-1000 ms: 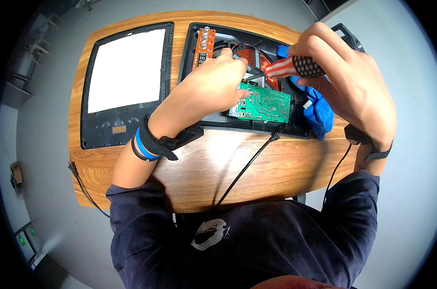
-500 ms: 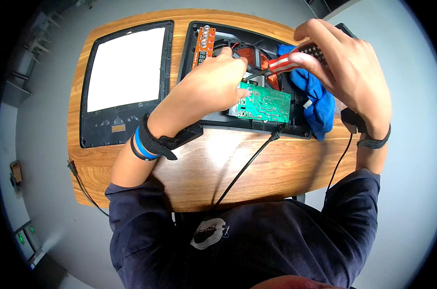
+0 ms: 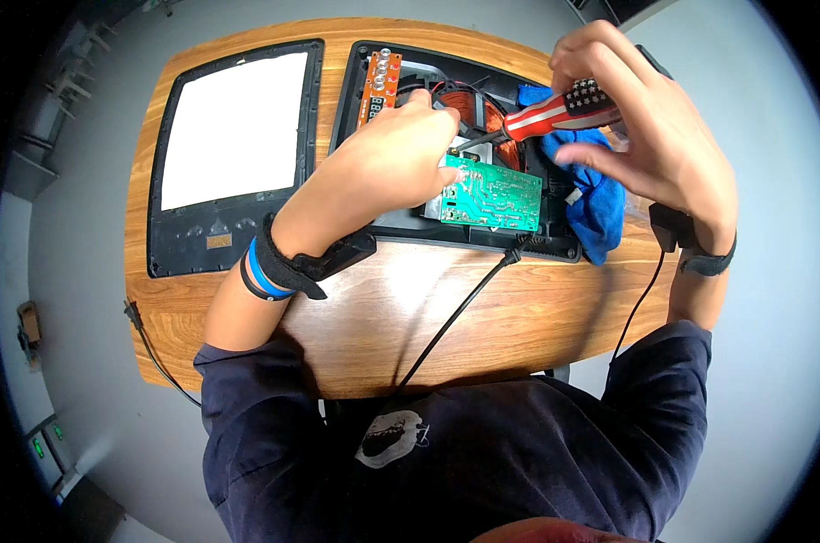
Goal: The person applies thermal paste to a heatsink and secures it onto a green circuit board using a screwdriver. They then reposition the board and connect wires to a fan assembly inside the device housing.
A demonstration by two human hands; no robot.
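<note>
Thumb of the right hand [image 3: 668, 136] has come away from the screwdriver [image 3: 564, 110], where half a second ago it lay along the handle; that grip is now loosely spread, fingers arched over the handle, though whether the palm bears on its far end I cannot tell. The shaft keeps its slant toward the upper edge of the green circuit board [image 3: 496, 197], its tip lost near the left hand [image 3: 383, 158], which suggests a hold being reset with the tool left on its spot. The left hand has hardly moved: its thumb rests at the board's upper left corner, and its hidden fingers leave unclear whether that grip pinches anything. The board sits in the lower right part of a black housing [image 3: 410, 224], nearer the person than a copper coil [image 3: 455, 105]. Housing and a black-framed white panel [image 3: 238, 127] lie side by side on the wood-grained bench [image 3: 355, 335], a blue cloth [image 3: 600, 226] bunched at the housing's right edge. Grey floor [image 3: 98, 235] surrounds it, blurred furniture [image 3: 75, 90] standing far left.
</note>
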